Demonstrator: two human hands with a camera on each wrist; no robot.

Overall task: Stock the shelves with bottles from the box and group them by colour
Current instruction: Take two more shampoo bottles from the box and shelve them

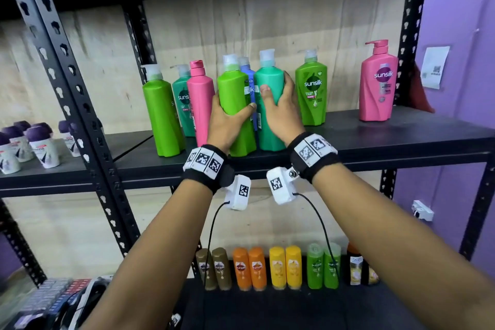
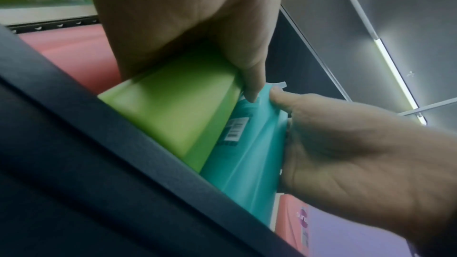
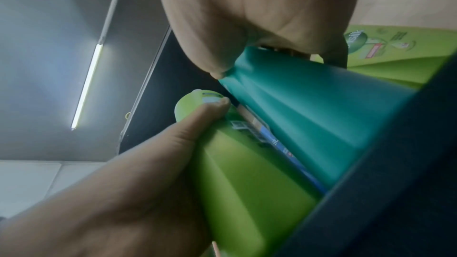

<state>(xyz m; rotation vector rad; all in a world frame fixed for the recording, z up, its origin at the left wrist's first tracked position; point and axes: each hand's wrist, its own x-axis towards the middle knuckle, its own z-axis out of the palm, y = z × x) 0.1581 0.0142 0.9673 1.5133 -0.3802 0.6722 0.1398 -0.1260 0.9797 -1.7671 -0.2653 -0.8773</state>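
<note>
My left hand grips a lime green bottle standing at the front of the black shelf. Right beside it, my right hand grips a teal bottle. A blue bottle stands just behind the gap between them. In the left wrist view my fingers wrap the lime green bottle, with the teal bottle next to it. The right wrist view has the teal bottle under my palm and the lime green bottle held by the other hand.
On the same shelf stand a lime green bottle, a teal bottle, a pink bottle, a green Sunsilk bottle and a pink pump bottle. Small coloured bottles line the lower shelf. Roll-ons fill the left rack.
</note>
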